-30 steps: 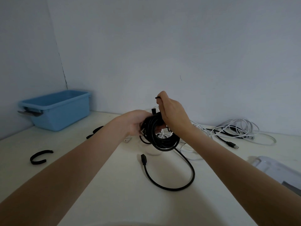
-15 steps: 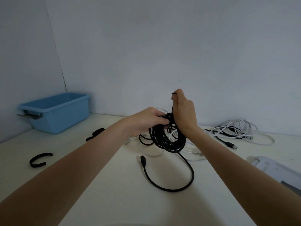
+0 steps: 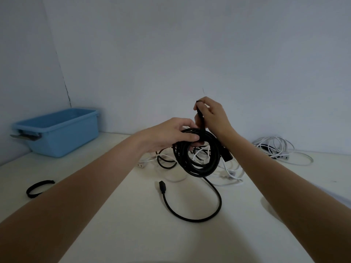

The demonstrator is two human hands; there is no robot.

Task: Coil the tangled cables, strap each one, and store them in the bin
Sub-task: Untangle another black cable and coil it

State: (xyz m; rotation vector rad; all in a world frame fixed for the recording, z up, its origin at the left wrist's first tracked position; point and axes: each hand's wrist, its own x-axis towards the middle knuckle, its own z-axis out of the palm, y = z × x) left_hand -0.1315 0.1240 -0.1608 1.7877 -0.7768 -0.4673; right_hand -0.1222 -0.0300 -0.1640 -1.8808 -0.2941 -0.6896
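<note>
A black cable coil (image 3: 199, 164) hangs above the middle of the white table. My left hand (image 3: 171, 135) grips the coil at its top left, thumb over the loops. My right hand (image 3: 210, 116) pinches a black strap (image 3: 199, 118) that runs up from the top of the coil. The coil's loose tail (image 3: 197, 217) curves down onto the table and ends in a plug (image 3: 162, 186). A blue bin (image 3: 57, 130) stands at the far left against the wall.
A curved black strap (image 3: 39, 187) lies on the table at the left. Tangled white cables (image 3: 273, 149) lie at the back right, and more white cable (image 3: 229, 171) sits behind the coil. Walls close off the back and left.
My right hand has lifted the strap higher above the coil. My left hand has shifted its hold to the top of the coil, which has risen a little.
</note>
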